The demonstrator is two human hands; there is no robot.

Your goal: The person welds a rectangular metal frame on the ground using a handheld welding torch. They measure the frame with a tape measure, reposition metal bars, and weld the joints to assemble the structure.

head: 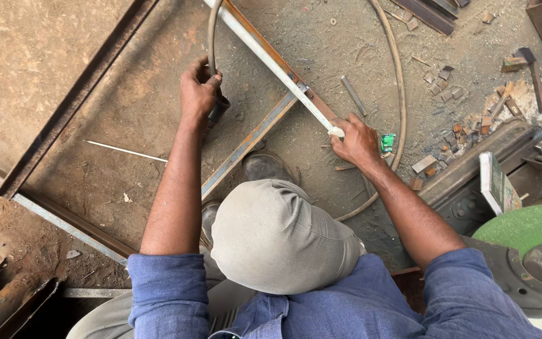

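My left hand (199, 88) is closed around a dark handle (218, 108) from which a grey cable (211, 37) curves up out of view. My right hand (356, 141) grips the near end of a long pale metal strip (265, 53). The strip lies along a rusty steel bar (312, 97) that runs diagonally up and to the left. A second flat bar (249, 141) meets it at an angle between my hands. Both belong to a steel frame (76, 94) on the dirt floor. A grey cap and blue sleeves fill the bottom of the view.
A thick hose (399, 81) loops past my right hand, with a small green packet (387, 142) beside it. Metal offcuts (453, 88) and a hammer (531, 63) lie at the upper right. A green cutting disc (522, 226) sits at the lower right. A thin white rod (123, 150) lies inside the frame.
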